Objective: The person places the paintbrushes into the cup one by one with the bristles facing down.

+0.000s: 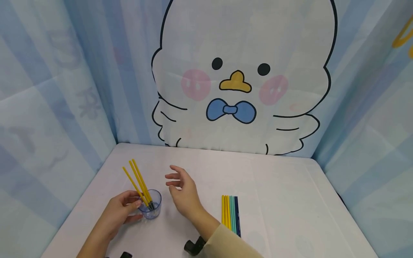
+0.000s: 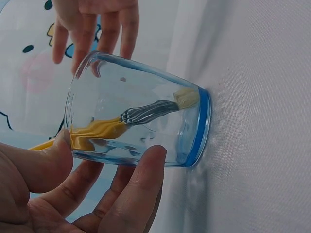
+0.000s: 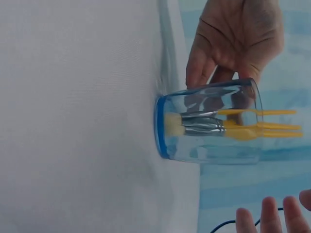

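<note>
A clear bluish glass [image 1: 151,215] stands upright on the table at the left. Three yellow-handled paintbrushes [image 1: 137,178] lean in it, handles up and toward the left. Their pale bristles [image 3: 174,124] rest at the bottom, as the right wrist view shows. My left hand [image 1: 120,212] grips the glass from its left side, thumb by the rim and fingers along the wall. Just right of the glass, my right hand [image 1: 185,195] hovers with nothing in it, fingers loosely spread. Its fingertips [image 3: 270,217] show at the lower right of the right wrist view.
A row of slim handles, yellow, teal [image 1: 232,211] and dark blue, lies side by side right of my right forearm, their near ends hidden by the sleeve [image 1: 230,245]. The white table [image 1: 290,200] ends at curtains with a cartoon bird [image 1: 238,46].
</note>
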The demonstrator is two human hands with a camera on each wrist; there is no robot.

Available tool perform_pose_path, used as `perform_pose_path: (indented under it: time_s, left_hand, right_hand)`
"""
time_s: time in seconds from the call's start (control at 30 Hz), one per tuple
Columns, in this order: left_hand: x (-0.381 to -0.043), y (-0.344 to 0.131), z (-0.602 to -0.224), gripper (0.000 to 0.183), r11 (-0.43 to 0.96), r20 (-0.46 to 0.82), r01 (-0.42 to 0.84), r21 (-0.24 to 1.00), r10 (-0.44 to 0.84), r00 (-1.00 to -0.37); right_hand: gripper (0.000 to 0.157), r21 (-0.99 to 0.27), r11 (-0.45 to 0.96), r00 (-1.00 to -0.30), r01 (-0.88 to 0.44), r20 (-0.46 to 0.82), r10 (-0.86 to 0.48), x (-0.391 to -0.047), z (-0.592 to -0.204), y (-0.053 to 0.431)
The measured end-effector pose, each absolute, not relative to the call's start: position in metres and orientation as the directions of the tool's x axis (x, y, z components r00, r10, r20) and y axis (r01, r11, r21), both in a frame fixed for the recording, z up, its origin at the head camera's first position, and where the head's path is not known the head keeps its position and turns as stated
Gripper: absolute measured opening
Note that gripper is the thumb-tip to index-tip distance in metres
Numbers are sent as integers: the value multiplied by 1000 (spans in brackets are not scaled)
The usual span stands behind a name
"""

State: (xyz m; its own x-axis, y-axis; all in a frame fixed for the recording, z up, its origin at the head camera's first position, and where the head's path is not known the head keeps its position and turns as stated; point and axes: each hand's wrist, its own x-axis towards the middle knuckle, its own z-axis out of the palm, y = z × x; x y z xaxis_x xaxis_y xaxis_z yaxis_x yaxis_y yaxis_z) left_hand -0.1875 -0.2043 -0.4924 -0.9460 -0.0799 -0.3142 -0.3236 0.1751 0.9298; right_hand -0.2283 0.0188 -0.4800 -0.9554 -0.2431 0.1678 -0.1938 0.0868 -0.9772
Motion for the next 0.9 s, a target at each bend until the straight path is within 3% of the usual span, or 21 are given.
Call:
perform_pose_path:
  time_s: [0.9]
  left_hand:
    - [-185, -205, -493, 41, 149, -303, -308, 940, -57, -951]
  right_hand:
    - [61, -980, 124, -976, -157, 134, -173, -219, -452, 88]
